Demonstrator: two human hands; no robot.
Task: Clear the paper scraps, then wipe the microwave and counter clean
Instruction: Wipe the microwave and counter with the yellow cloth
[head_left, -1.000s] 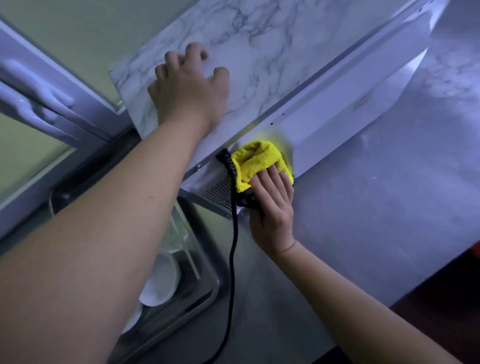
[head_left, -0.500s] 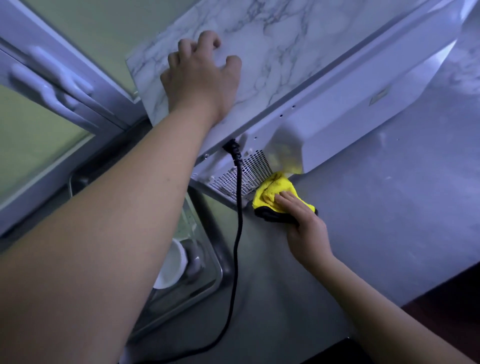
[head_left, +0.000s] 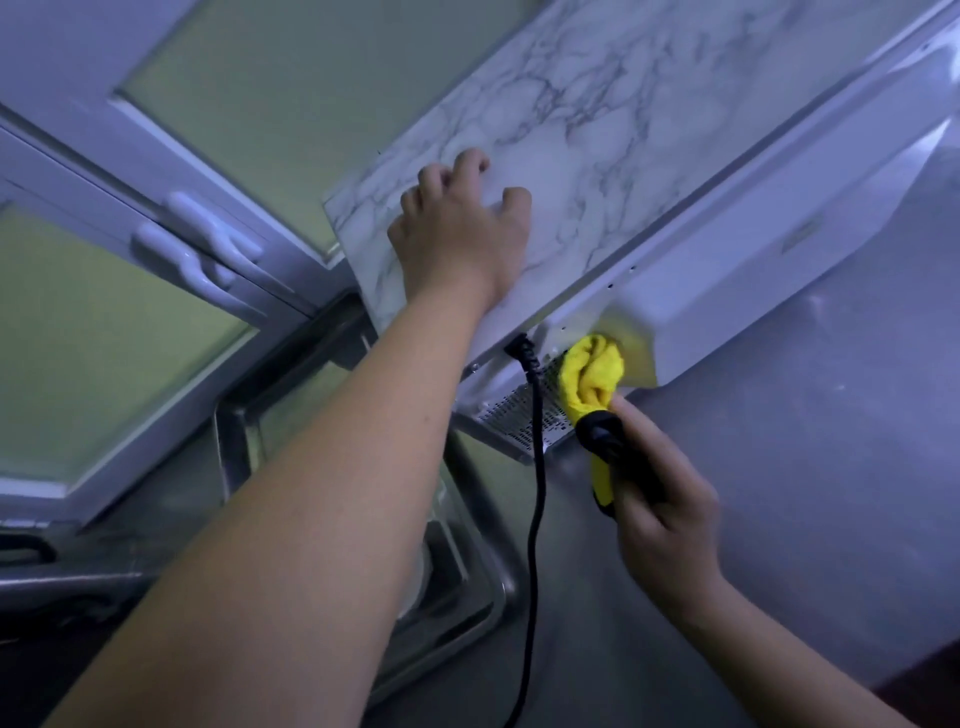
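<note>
My left hand (head_left: 462, 244) presses the marbled microwave (head_left: 597, 130) top; my right hand (head_left: 660, 509) grips a fluffy yellow cloth (head_left: 592, 376) at its vented rear edge.

The right hand (head_left: 660, 514) has raised the yellow cloth (head_left: 592, 379) from the counter (head_left: 779, 493) back up against the microwave (head_left: 727, 270) rear panel, beside the power cord (head_left: 535, 467).

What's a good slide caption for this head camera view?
Left hand braces the marble-topped microwave while the right hand wipes its rear vent with a yellow cloth.
</note>
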